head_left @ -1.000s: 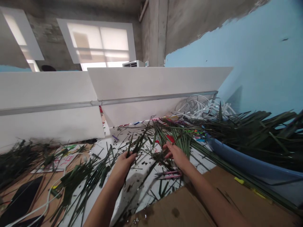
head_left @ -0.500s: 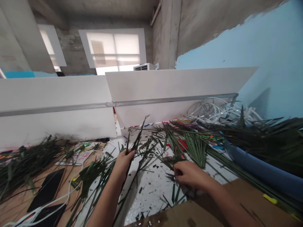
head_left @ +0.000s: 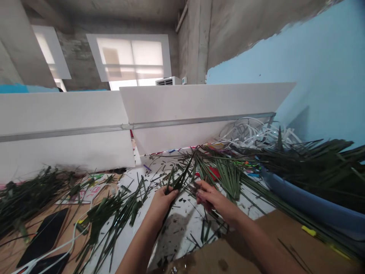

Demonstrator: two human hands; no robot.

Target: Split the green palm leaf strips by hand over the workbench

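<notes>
My left hand (head_left: 164, 198) pinches a dark green palm leaf (head_left: 184, 173) between thumb and fingers, its narrow tip pointing up and to the right. Just right of it, my right hand (head_left: 209, 196) is closed around a small dark tool that looks like scissors (head_left: 194, 187); its points are near the leaf, and blur hides whether they touch it. Cut leaf scraps (head_left: 182, 200) lie scattered on the white tabletop (head_left: 178, 219) beneath both hands. A fan-shaped palm leaf (head_left: 229, 177) spreads behind my right hand, beside a red piece (head_left: 213, 173).
Leaf strips (head_left: 116, 217) lie to the left, near a phone (head_left: 42, 238) and white cable (head_left: 67, 243). At right stands a blue basin (head_left: 302, 199) heaped with leaves. Cardboard (head_left: 256, 247) covers the near edge. White straps (head_left: 256, 133) lie before the white partition (head_left: 205, 101).
My left hand has moved right with the leaf, which now leans further right. My right hand has risen and come left toward it with the scissors. The view has shifted slightly right.
</notes>
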